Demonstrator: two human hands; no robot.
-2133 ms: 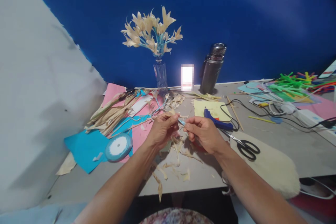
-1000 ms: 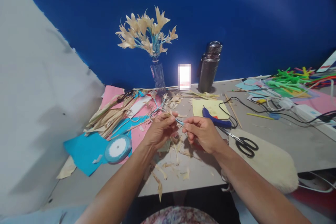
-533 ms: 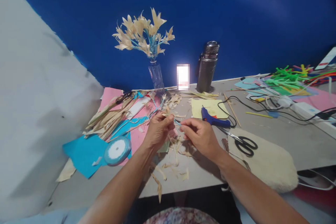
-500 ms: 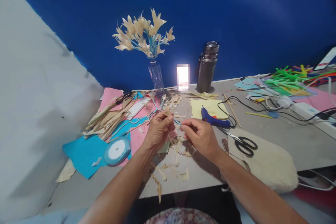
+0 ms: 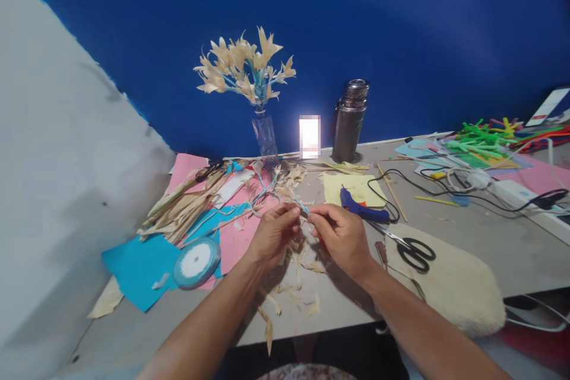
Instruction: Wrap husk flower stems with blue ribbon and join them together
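Observation:
My left hand (image 5: 274,236) and my right hand (image 5: 341,237) meet above the grey table (image 5: 490,237), both pinched on a thin stem wrapped in light blue ribbon (image 5: 304,209) with pale dried-leaf petals at its far end. Cut leaf scraps (image 5: 294,285) lie under the hands. A light blue ribbon roll (image 5: 196,254) sits to the left on a blue paper sheet (image 5: 133,258).
A clear bottle (image 5: 265,136) of finished dried-leaf flowers (image 5: 243,65) stands at the back, with a steel flask (image 5: 348,120) beside it. A blue glue gun (image 5: 363,206) and black scissors (image 5: 412,251) lie to the right. Dried leaf strips (image 5: 182,208), coloured papers, cables and pipe cleaners (image 5: 485,136) surround them.
The hands have drawn closer together and slightly lower on the stem. The view has tilted a little, so everything sits lower in frame.

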